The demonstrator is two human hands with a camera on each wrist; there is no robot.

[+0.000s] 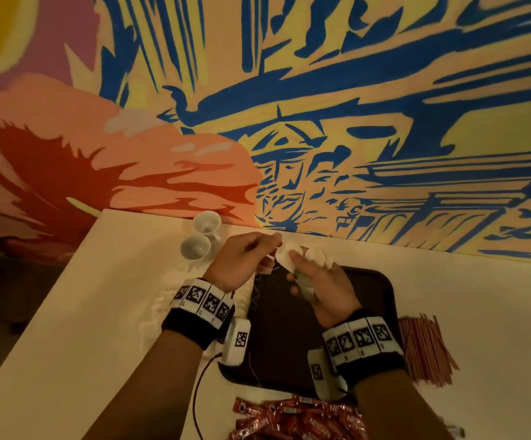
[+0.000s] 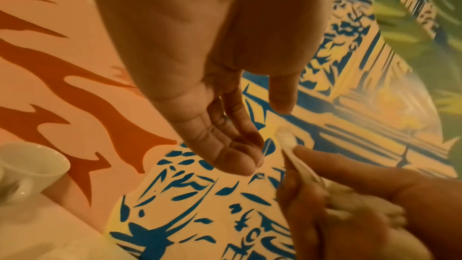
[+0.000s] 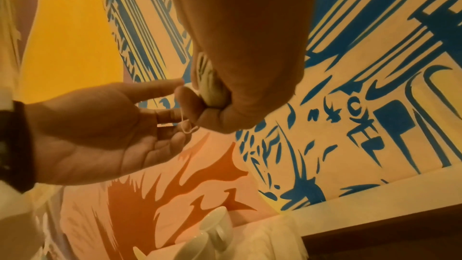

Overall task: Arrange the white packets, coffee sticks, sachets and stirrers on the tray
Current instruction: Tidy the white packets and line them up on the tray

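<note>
My right hand (image 1: 308, 281) is raised over the far edge of the dark tray (image 1: 283, 331) and grips a bunch of white sachets (image 1: 302, 254) with thin strings. In the right wrist view the sachets (image 3: 210, 86) are squeezed in my right hand (image 3: 220, 110), and a string (image 3: 186, 126) loops below it. My left hand (image 1: 257, 258) is just left of the bunch. Its fingers are relaxed and spread (image 2: 262, 137) and touch the string and the sachet edge (image 2: 290, 141). The tray's surface looks bare.
Two white cups (image 1: 207, 221) (image 1: 195, 246) stand at the table's far edge by the painted wall. A pile of white packets (image 1: 162, 309) lies left of the tray, pink stirrers (image 1: 426, 347) to its right, and red coffee sticks (image 1: 295, 420) near me.
</note>
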